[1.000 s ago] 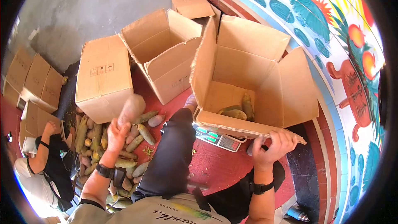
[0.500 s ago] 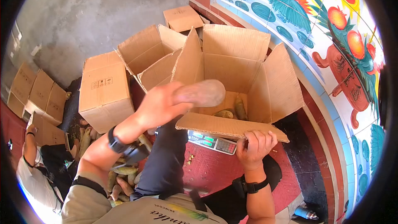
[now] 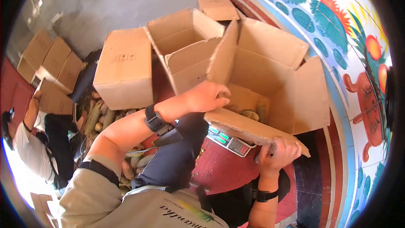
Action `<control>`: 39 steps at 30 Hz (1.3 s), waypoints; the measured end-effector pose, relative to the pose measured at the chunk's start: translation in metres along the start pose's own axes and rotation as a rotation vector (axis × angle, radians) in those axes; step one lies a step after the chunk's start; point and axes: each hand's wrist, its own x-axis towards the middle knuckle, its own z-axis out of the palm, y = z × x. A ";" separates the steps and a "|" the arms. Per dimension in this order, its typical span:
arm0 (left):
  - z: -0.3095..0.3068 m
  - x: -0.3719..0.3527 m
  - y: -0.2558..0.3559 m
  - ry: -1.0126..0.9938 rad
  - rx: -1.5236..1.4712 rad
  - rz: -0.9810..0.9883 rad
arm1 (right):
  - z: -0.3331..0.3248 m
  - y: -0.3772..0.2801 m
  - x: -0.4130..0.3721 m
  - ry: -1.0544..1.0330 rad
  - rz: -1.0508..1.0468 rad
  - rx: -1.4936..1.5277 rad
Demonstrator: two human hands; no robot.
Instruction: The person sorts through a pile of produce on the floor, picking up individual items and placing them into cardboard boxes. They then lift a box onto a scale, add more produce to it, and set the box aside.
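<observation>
My left hand [image 3: 211, 96] is above the near left corner of the open cardboard box [image 3: 259, 74], its fingers curved and apart with nothing visible between them. My right hand [image 3: 282, 154] grips the outer edge of the box's near flap [image 3: 253, 128]; something small and dark shows by its thumb, too unclear to name. Inside the box, low near the front, lie a pale green vegetable [image 3: 250, 114] and a darker long one [image 3: 262, 109]. Partly under the flap, a scale [image 3: 230, 140] shows lit green displays.
Another open box [image 3: 185, 46] and a closed box [image 3: 124, 67] stand to the left. Long vegetables [image 3: 93, 118] are heaped on the floor. A co-worker [image 3: 33, 152] sits at the far left near more boxes [image 3: 52, 61]. A tiled, painted wall [image 3: 337, 71] rises at the right.
The long vegetable that was in my left hand is no longer visible there, and its fingers have spread. The view has shifted, so the boxes appear further right. My right hand still grips the flap.
</observation>
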 end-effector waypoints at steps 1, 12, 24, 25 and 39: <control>-0.003 -0.009 -0.002 0.031 -0.113 -0.024 | 0.001 0.001 0.001 0.015 -0.001 -0.023; 0.006 -0.200 -0.183 0.328 0.176 -0.471 | 0.006 0.006 0.004 0.061 -0.050 -0.107; 0.094 -0.395 -0.273 -0.194 0.030 -1.431 | 0.011 0.008 0.009 0.069 -0.129 -0.294; 0.105 -0.399 -0.277 -0.169 0.046 -1.464 | 0.012 0.009 0.009 0.083 -0.139 -0.293; 0.140 -0.456 -0.297 -0.035 -0.033 -1.647 | 0.018 0.023 0.008 0.140 -0.171 -0.339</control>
